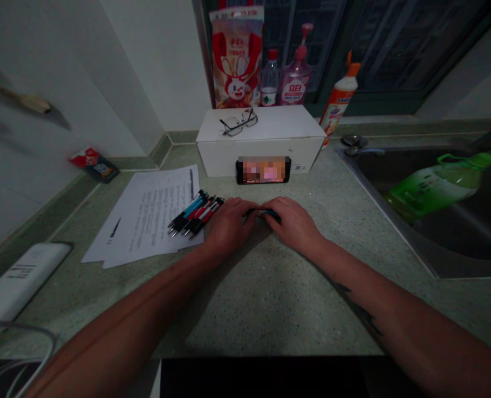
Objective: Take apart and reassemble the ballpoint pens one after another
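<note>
Near the middle of the counter, my left hand (232, 222) and my right hand (292, 222) are close together, fingers pinched. Between them is a thin dark pen-like piece (266, 212); its right end, with some blue, lies in my right fingers, and a dark part shows at my left fingertips. Whether it is one piece or two I cannot tell. Several pens (196, 213), black, blue and red, lie on printed sheets (146, 213) just left of my left hand. A phone (264, 170) leans upright on its side against a white box (262, 132) beyond my hands.
Glasses (239, 122) rest on the box. Behind it stand a red bag (237, 61), a water bottle (269, 80) and a pink pump bottle (296, 77). An orange-capped bottle (340, 99) stands beside it. The sink (428, 265) holds a green bottle (440, 185). A white power strip (25, 276) lies left.
</note>
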The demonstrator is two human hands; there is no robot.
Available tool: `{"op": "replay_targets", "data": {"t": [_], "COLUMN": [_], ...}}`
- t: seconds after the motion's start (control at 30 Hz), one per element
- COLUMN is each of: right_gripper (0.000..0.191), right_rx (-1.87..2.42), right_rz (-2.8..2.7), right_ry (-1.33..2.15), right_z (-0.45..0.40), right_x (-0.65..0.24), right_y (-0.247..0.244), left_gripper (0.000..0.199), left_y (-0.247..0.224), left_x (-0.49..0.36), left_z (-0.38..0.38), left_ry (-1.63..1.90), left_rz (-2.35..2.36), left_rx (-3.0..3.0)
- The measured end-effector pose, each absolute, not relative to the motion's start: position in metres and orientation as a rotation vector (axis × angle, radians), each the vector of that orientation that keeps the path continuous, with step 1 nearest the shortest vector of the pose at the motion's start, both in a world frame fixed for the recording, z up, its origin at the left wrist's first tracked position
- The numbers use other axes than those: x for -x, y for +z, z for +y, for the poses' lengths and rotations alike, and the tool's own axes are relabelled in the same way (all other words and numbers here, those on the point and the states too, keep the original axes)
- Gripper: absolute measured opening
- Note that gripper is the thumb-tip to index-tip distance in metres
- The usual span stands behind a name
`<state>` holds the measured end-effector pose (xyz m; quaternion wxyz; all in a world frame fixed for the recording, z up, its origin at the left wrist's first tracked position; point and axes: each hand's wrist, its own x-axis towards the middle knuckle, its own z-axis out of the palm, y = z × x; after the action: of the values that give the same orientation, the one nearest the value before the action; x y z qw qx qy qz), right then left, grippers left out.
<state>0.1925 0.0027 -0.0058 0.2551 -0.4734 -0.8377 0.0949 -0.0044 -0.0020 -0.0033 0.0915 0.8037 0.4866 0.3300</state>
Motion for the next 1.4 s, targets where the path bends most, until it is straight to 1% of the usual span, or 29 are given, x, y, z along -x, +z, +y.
{"op": "replay_targets", "data": {"t": [0.17, 0.37, 0.5, 0.8, 1.4], "right_gripper": [0.017, 0.016, 0.016, 0.017, 0.022], "right_rx": [1.286, 1.256, 1.266, 1.290, 1.428], "right_rz": [-2.238, -2.236, -2.233, -2.218, -2.107], "right_ry": [0.248, 0.252, 0.250, 0.239, 0.161], "right_z": [0.0027, 0.0031, 0.0026, 0.0019, 0.0037], "right_x": [-0.1928, -0.1924, -0.1924, -0.1922, -0.1954], "right_y": [-0.0065, -0.0057, -0.0040, -0.0035, -0.0074], "left_gripper": [0.018, 0.011, 0.010, 0.013, 0.011], "left_y": [-0.0037, -0.0046, -0.0034, -0.0037, 0.0006], "left_x": [0.0055, 0.0063, 0.0069, 0.0069, 0.0078], "left_z": [-0.0010, 0.0011, 0.0011, 0.0009, -0.0005], "left_ry": [0.997, 0.982, 0.991, 0.947, 1.092], "left_rz": [1.439, 1.468, 1.506, 1.487, 1.578], "left_rx": [-2.395, -2.391, -2.437, -2.447, -2.355]}}
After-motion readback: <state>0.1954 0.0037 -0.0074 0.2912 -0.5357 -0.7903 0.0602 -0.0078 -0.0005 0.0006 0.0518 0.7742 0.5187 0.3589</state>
